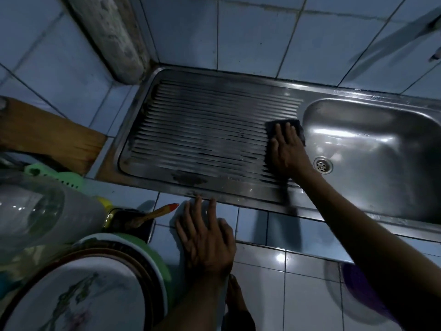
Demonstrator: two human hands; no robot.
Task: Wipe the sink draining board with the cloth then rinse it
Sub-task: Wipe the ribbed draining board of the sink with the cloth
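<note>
The ribbed steel draining board [202, 130] fills the middle of the view, wet and streaked with dark marks. A dark cloth [297, 126] lies at its right end, beside the sink basin [372, 151]. My right hand [287, 151] presses flat on the cloth with straight fingers. My left hand [207, 237] rests open on the tiled counter, fingertips touching the board's front rim.
A drain [322, 165] sits in the basin's left part. To the left stand a wooden board [47, 137], a clear plastic bottle [40, 211], a brush with a red tip [157, 212] and stacked plates [90, 290]. Tiled walls rise behind.
</note>
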